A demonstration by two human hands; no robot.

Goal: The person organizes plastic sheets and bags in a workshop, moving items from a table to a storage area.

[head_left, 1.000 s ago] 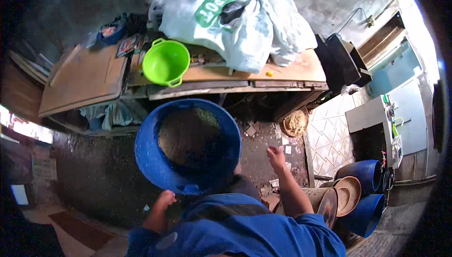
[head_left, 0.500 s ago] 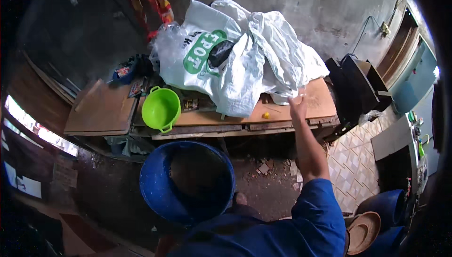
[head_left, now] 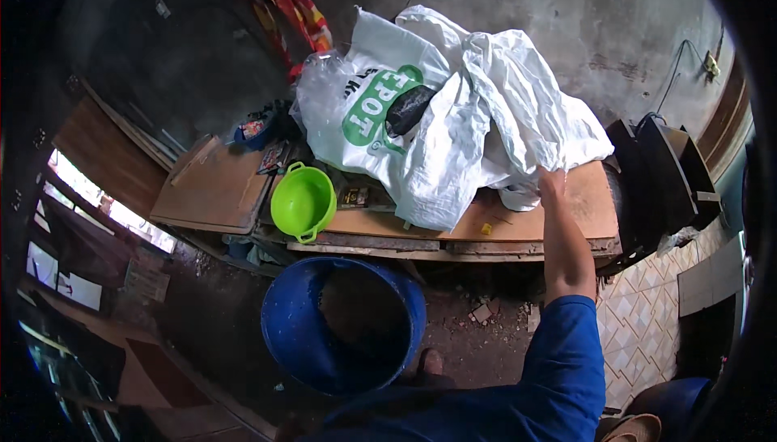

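My right arm stretches forward over a wooden table. The right hand (head_left: 553, 180) is at the lower right edge of a heap of white woven sacks (head_left: 518, 86), touching the sack cloth. Its fingers are hidden against the folds, so their grip does not show. Green print and a dark patch mark the left sack of the heap, and a clear plastic bag (head_left: 320, 90) lies against its left side. Left of the heap is a lime-green plastic basin (head_left: 303, 203) with two handles. A small yellow object (head_left: 486, 229) lies near my right hand. My left hand is out of view.
A large blue drum (head_left: 275, 312) with dark contents stands on the floor before the wooden table (head_left: 591, 211). Black box-like furniture (head_left: 672, 167) is at the right. A red and yellow cloth (head_left: 299, 13) hangs at the back wall. Broken tile pieces (head_left: 484, 311) litter the floor.
My right hand has reached farther forward, in against the sack edge. The view has shifted, so the whole scene sits lower and farther right.
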